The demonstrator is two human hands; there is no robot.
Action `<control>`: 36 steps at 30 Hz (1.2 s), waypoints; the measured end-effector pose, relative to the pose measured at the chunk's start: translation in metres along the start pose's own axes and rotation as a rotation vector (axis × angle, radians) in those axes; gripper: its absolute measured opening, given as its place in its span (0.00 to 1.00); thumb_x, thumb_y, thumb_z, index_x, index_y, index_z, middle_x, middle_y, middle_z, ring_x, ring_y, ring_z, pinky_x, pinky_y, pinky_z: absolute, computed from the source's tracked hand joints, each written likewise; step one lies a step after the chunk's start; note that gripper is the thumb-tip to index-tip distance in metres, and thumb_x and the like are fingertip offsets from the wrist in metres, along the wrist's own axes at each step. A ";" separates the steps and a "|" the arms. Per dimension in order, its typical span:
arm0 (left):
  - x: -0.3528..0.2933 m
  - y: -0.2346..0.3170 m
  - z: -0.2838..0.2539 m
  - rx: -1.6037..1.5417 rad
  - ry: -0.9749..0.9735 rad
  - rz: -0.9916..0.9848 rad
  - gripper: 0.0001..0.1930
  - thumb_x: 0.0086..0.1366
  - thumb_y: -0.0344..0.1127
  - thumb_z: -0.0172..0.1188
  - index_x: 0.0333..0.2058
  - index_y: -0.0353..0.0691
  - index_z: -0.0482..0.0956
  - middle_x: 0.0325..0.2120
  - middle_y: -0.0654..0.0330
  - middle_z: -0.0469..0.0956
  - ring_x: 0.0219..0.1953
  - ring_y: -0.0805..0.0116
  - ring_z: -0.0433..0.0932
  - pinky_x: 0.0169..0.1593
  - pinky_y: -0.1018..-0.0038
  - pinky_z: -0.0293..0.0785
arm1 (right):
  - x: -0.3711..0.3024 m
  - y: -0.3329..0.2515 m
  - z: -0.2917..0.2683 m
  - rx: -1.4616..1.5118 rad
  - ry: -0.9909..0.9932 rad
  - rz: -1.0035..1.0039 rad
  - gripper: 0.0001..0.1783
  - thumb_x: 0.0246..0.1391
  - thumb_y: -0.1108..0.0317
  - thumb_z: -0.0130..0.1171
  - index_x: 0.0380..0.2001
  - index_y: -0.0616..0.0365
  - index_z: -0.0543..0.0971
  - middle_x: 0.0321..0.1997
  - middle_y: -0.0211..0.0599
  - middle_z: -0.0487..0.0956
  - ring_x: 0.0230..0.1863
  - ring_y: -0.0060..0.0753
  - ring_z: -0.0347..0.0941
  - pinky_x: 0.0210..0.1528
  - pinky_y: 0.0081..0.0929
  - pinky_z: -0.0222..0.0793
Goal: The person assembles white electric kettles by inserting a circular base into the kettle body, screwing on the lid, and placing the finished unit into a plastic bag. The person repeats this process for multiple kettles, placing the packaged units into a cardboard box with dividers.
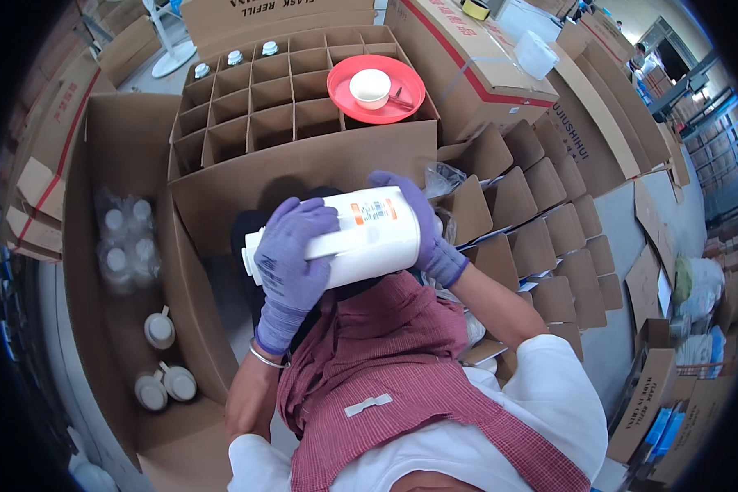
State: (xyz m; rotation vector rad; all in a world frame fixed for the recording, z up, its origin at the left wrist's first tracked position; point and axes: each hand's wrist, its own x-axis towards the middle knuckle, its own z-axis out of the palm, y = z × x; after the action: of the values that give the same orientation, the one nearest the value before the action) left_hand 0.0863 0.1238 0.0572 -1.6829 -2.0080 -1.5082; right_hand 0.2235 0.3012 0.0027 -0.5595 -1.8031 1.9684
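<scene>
Left hand (pixel 293 258) and right hand (pixel 428 221), both in purple gloves, hold together one white jug (pixel 385 246). The jug lies on its side above the person's lap, with its top end toward nine o'clock and its bottom toward two to three o'clock. The left hand is closed around the part near the top, by the handle (pixel 340 241); the right hand is pressed against the bottom end. On the jug's upper side is an orange and black label (pixel 374 211).

Taking the jug as the middle of the clock, the red checked apron (pixel 369 369) is at six o'clock. At eight o'clock, three more white jugs (pixel 160 330) stand in a long open box (pixel 123 115), and at nine o'clock, bottles in clear plastic (pixel 116 261) are in the same box. At twelve o'clock is a box with dividers (pixel 303 157); a red plate (pixel 342 100) with a cream bowl (pixel 371 86) rests on it. At one o'clock is a taped box (pixel 467 57), and at three o'clock, rows of cardboard dividers (pixel 508 201).
</scene>
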 end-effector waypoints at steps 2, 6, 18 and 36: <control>0.001 -0.013 -0.001 -0.047 -0.002 0.004 0.16 0.48 0.20 0.54 0.37 0.38 0.82 0.40 0.55 0.84 0.50 0.55 0.82 0.64 0.58 0.67 | 0.015 0.004 -0.003 0.109 0.028 0.084 0.32 0.65 0.53 0.50 0.65 0.61 0.64 0.64 0.41 0.68 0.61 0.31 0.67 0.65 0.30 0.62; -0.013 -0.040 -0.014 -0.688 0.094 -0.757 0.09 0.65 0.26 0.57 0.40 0.31 0.83 0.36 0.58 0.84 0.40 0.71 0.82 0.48 0.74 0.77 | 0.014 -0.044 -0.001 -0.247 -0.154 -0.487 0.36 0.61 0.53 0.51 0.68 0.58 0.61 0.71 0.52 0.60 0.73 0.50 0.54 0.74 0.42 0.47; -0.001 -0.043 -0.004 -0.491 0.092 -0.564 0.12 0.60 0.24 0.55 0.40 0.34 0.83 0.37 0.58 0.84 0.47 0.65 0.81 0.58 0.69 0.73 | 0.040 0.009 -0.014 -0.235 0.010 -0.191 0.39 0.58 0.49 0.57 0.66 0.61 0.64 0.69 0.47 0.63 0.70 0.38 0.58 0.72 0.33 0.52; 0.008 -0.071 -0.011 -0.442 0.279 -0.502 0.14 0.58 0.21 0.57 0.42 0.34 0.84 0.44 0.53 0.84 0.53 0.63 0.79 0.63 0.67 0.68 | 0.068 -0.013 0.009 -0.029 -0.179 -0.189 0.32 0.68 0.57 0.47 0.70 0.57 0.59 0.75 0.41 0.55 0.75 0.33 0.50 0.74 0.31 0.45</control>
State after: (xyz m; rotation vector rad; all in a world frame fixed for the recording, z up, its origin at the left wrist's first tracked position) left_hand 0.0218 0.1295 0.0251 -1.0111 -2.1464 -2.3431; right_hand 0.1623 0.3321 0.0156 -0.2166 -1.9158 1.9176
